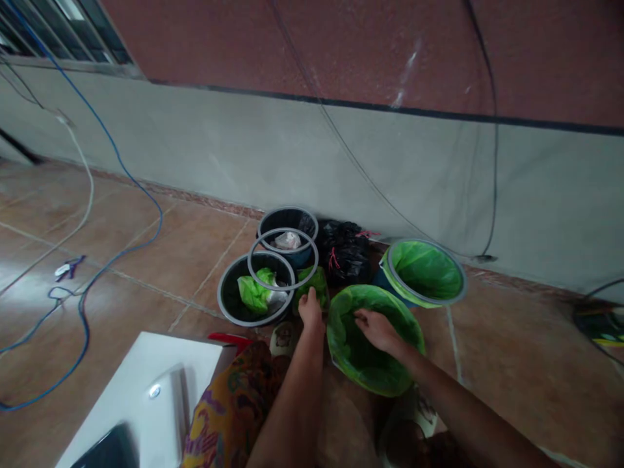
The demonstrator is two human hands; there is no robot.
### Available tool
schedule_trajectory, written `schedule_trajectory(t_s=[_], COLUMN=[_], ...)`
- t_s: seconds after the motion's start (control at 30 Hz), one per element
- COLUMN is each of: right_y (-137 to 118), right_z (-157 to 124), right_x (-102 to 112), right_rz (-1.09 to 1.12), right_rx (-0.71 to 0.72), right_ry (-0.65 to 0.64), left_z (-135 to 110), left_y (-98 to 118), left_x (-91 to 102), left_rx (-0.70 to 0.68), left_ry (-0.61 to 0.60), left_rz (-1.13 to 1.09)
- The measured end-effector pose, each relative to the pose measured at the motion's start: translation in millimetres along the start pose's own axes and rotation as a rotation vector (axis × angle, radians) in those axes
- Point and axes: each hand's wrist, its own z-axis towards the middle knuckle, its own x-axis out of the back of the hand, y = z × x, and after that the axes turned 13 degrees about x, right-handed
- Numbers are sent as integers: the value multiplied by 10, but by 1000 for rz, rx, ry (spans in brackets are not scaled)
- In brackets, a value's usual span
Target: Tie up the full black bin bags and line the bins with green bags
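Note:
My left hand [311,308] is closed on a thin grey ring [316,259], a bin's rim ring, holding it up by its lower right side. The ring overlaps two dark-lined bins in view. My right hand [377,329] reaches into a bin lined with a green bag [341,361]; its fingers are loosely bent, with nothing visible in them. This bin has no grey ring on its edge. Just behind my left hand lies some green plastic [319,281], partly hidden.
A dark-lined bin [221,299] holds crumpled green plastic; another dark-lined bin [263,221] stands behind. Tied black bags [348,257] and a ringed green-lined bin [461,286] are by the wall. A white box [121,383] and blue cable [85,325] lie left.

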Motion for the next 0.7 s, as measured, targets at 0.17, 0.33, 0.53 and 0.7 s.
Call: schedule_trajectory(t_s=[0.17, 0.33, 0.53, 0.7], right_y=[-171, -105, -50, 58], right_z=[-117, -379, -553, -711], right_x=[57, 162, 482, 773], right_rz=[113, 134, 162, 383], right_rx=[82, 53, -15, -278], right_ry=[43, 78, 191, 421], left_z=[156, 206, -169, -731], left_y=[404, 548, 475, 89], left_x=[-146, -125, -97, 189], left_rx=[228, 226, 170, 108], left_ry=[-94, -159, -231, -401], left_rz=[-281, -347, -273, 161])
